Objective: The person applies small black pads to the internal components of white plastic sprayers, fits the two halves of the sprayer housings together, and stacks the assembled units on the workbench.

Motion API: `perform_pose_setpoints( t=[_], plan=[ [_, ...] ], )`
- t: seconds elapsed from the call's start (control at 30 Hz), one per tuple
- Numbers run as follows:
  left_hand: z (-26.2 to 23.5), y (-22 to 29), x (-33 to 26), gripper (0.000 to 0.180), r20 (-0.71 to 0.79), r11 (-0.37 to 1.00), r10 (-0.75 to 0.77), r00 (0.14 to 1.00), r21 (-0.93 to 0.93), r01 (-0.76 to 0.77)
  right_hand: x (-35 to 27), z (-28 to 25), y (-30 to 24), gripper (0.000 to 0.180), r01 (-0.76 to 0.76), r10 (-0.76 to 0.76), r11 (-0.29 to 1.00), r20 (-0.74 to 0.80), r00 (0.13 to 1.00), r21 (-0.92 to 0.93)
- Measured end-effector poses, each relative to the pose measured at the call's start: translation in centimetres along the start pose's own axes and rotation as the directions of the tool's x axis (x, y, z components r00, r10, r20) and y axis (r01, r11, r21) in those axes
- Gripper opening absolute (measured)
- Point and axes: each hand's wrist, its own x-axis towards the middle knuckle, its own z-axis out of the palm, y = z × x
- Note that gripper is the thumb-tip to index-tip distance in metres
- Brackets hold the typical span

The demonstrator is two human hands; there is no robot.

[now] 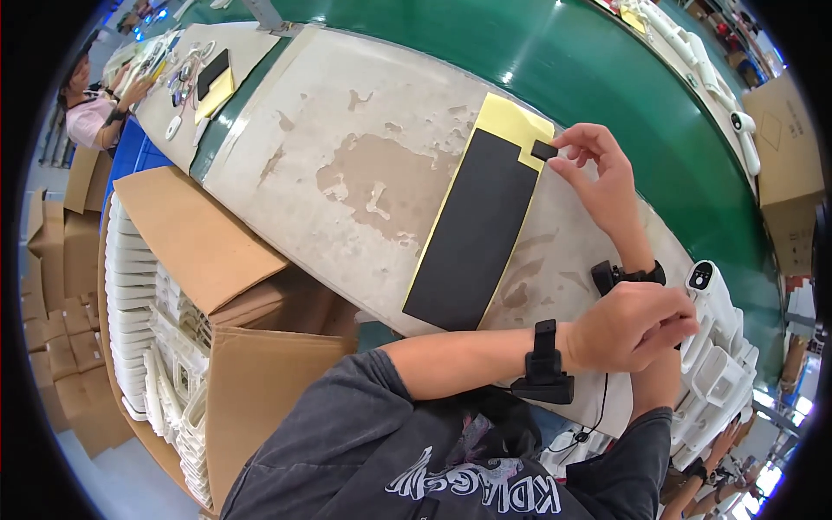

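A small black pad (544,152), over the right edge of the yellow backing sheet (513,113) (upper right of the frame), is pinched by the fingers of the right hand (604,178). The fingers of the left hand (626,329) are curled; whether anything is gripped cannot be told. The pad is probably best held by its edges, unbent. The flaking grey surface (334,82) is bordered above by a green belt (624,95); at left, white housings (130,321) are stacked in a carton (269,373).

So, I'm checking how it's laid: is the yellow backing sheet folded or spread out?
Spread out: the yellow backing sheet lies flat on the table, black material covering most, bare yellow showing near the right hand.
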Motion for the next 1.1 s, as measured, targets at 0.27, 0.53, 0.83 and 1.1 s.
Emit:
perform_pose_setpoints(
  t=[0.27, 0.53, 0.83, 1.1],
  plan=[
    [0.5, -0.6, 0.1, 0.013, -0.005, 1.000, 0.021, 1.000, -0.017, -0.021, 0.3, 0.7, 0.3, 0.032, -0.109, 0.105, 0.992, 0.067, 0.992, 0.064],
    [0.8, -0.7, 0.1, 0.013, -0.029, 0.999, -0.049, 0.998, -0.020, 0.049, 0.2, 0.7, 0.4, 0.033, -0.110, 0.105, 0.992, 0.091, 0.990, 0.061],
    [0.7, -0.7, 0.2, 0.013, -0.018, 0.997, -0.075, 0.997, -0.024, 0.074, 0.3, 0.9, 0.5, 0.033, -0.124, 0.120, 0.992, 0.100, 0.988, 0.034],
    [0.3, -0.7, 0.3, 0.013, -0.001, 0.985, -0.170, 0.986, -0.011, 0.170, 0.4, 0.7, 0.2, 0.034, -0.139, 0.136, 0.990, 0.131, 0.982, 0.011]
  ],
)
